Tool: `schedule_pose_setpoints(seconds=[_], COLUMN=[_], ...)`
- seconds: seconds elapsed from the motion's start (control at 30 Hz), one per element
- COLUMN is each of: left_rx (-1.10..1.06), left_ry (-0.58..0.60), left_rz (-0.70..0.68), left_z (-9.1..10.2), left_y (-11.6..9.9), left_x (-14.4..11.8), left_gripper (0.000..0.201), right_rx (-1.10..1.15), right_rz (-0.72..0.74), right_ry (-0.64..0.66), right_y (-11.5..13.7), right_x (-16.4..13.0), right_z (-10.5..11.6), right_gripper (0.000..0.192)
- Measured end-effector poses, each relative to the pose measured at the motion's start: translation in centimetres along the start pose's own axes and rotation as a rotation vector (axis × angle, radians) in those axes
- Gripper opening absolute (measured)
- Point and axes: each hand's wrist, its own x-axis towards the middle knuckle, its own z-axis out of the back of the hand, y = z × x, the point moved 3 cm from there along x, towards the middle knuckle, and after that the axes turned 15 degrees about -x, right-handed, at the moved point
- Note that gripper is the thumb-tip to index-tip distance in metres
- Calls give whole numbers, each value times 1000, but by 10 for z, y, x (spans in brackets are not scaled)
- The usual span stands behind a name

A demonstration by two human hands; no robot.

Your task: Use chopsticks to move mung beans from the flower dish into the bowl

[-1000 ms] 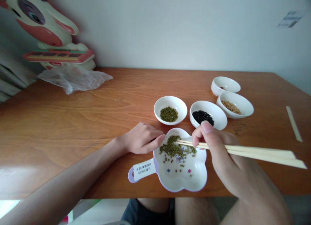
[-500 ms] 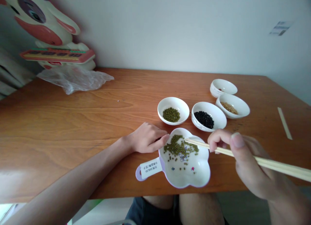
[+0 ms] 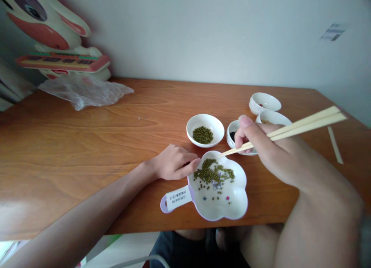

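Observation:
My right hand grips a pair of wooden chopsticks. Their tips hover just above the far rim of a flower-shaped white dish with a lilac handle and a paper label. Green beans lie piled in the dish's far half. My left hand rests on the table, fingertips touching the dish's left rim. Behind stands a small white bowl of green beans. My right hand partly hides a bowl of black beans.
Two more white bowls stand at the back right, one holding tan grains. A chopstick wrapper strip lies at the right. A crumpled plastic bag and a large cat figure sit at the back left. The table's near edge runs just under the dish.
My right hand has risen and swung its back end up, lifting the chopstick tips from the bean pile to the dish's far rim. My left hand has stayed put.

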Motion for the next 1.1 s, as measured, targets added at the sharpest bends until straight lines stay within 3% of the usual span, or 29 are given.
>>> schedule_pose_setpoints(seconds=[0.17, 0.27, 0.37, 0.53, 0.77, 1.1], left_rx=[-15, -21, -28, -55, -70, -95], left_ry=[3, -6, -15, -24, 11, 21], left_rz=[-5, 1, -14, -17, 16, 32], left_z=[-1, -1, 0, 0, 1, 0], left_y=[0, 0, 0, -1, -1, 0], left_x=[0, 0, 0, 1, 1, 0], left_gripper=[41, 41, 40, 40, 36, 35], right_rx=[87, 157, 251, 310, 309, 345], right_rz=[76, 133, 99, 72, 183, 213], right_ry=[102, 75, 29, 114, 139, 150], right_y=[-1, -11, -24, -34, -33, -35], right_x=[-27, -45, -54, -52, -48, -50], right_z=[-13, -17, -18, -23, -33, -38], right_gripper=[48, 41, 45, 58, 47, 43])
